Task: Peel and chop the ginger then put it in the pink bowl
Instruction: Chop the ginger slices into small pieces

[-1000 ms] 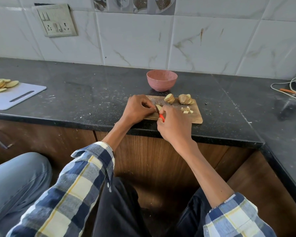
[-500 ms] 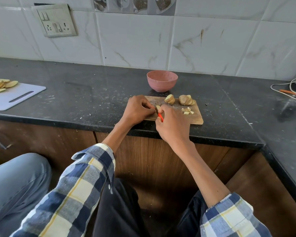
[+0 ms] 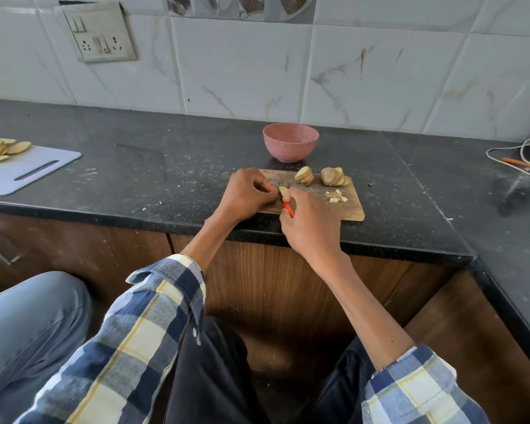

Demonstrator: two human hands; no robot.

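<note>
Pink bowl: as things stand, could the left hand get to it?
Probably yes. The pink bowl stands just beyond the wooden board, nothing lying between it and the left hand. But that hand now pinches a ginger piece and would have to let go first.

Both hands [image 3: 251, 194] [image 3: 309, 221] cut a ginger slice [image 3: 283, 190] on the wooden board [image 3: 349, 206].

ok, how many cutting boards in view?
2. A wooden board sits at the counter edge under both hands, in front of the pink bowl. A white board lies far left, carrying pale slices.
</note>
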